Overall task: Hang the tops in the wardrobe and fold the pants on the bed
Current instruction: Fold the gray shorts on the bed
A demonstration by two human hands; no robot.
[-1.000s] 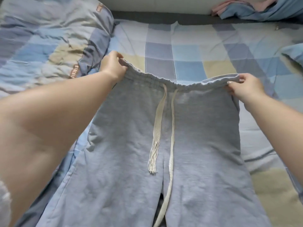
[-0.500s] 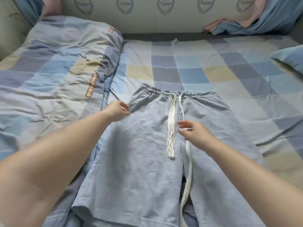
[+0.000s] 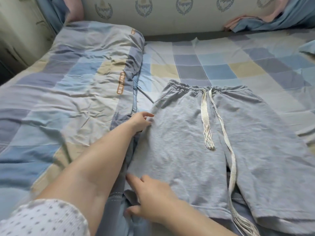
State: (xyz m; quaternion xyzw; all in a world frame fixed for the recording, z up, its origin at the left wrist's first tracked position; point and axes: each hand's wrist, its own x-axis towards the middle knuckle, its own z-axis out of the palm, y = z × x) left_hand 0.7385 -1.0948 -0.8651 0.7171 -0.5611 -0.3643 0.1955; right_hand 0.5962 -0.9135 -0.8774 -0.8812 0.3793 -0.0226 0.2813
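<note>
Head view, pants: grey-blue pants (image 3: 213, 142) spread flat on the checked bed sheet (image 3: 213, 65), waistband at the far end, both legs side by side, no fold made yet.
Head view, left hand: left hand (image 3: 141, 121) at the pants' left side seam below the waistband, fingertips touching the cloth edge, fingers loosely bent; whether pinching the seam or only resting on it cannot be told.
Head view, right hand: right hand (image 3: 151, 200) crossed over to the near left leg, nearer the body than the left hand, fingers spread and fairly straight, lying on the hem corner, nothing gripped.
Progress: pants laid out and smoothed, by the look of it; folding itself not begun. Probably a lengthwise fold of the left leg over the right next, both hands sitting on that edge. No tops and no wardrobe in view, so that half of the task cannot be judged.
In the way: drawstring (image 3: 221, 126) trailing loose to the right of both hands, one tail on the front, the other running down between the legs past the hem; likely to be trapped or to dangle out of a fold.
Around: rumpled quilt (image 3: 68, 91) just left of the left hand, its edge close against the pants' seam. Heap of pink and blue cloth (image 3: 252, 23) far beyond the hands, against the headboard.
</note>
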